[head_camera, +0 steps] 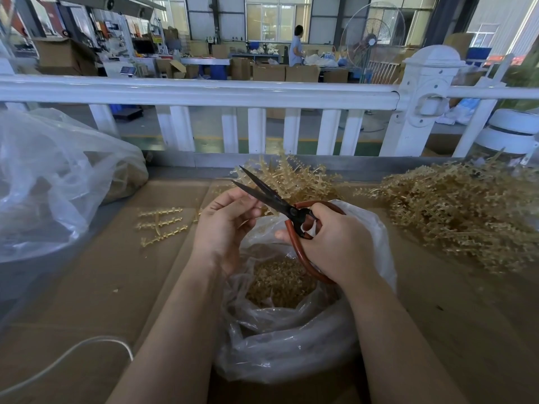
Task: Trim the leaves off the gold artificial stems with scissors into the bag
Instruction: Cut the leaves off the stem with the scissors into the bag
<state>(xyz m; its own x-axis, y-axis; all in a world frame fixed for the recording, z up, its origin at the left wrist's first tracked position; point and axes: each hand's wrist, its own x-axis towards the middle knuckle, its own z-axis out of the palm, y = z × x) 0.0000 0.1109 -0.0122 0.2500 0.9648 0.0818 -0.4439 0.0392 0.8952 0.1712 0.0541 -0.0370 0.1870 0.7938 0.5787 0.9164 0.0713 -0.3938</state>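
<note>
Work surface: cardboard sheet [96, 287], brown, covers the near area. Far edge: white railing [204, 91] across full width. Far left: lg clear plastic bag [52, 182], crumpled, w/ gold material dimly visible inside. Far right: big pile of untrimmed gold stems [455, 217] on the cardboard, well apart from your hands.

Center near: open clear bag [291, 339] between your forearms, mouth up, w/ cut gold leaves [280, 281] in the bottom. Left of your hands: trimmed stem pieces [160, 224] flat on the cardboard.

Your right hand [338, 243] grips the red-handled scissors [280, 204], fingers curled through and round the loops; blades parted, tips pointing far-left, above the bag mouth.

Your left hand [224, 225] is over the bag's left rim, fingers curled, thumb and fingertips pinched by the lower blade. A gold stem [288, 176] fans out beyond the blades; can't tell for sure what the pinch closes on. Near left: white cable [73, 354] on the cardboard.
</note>
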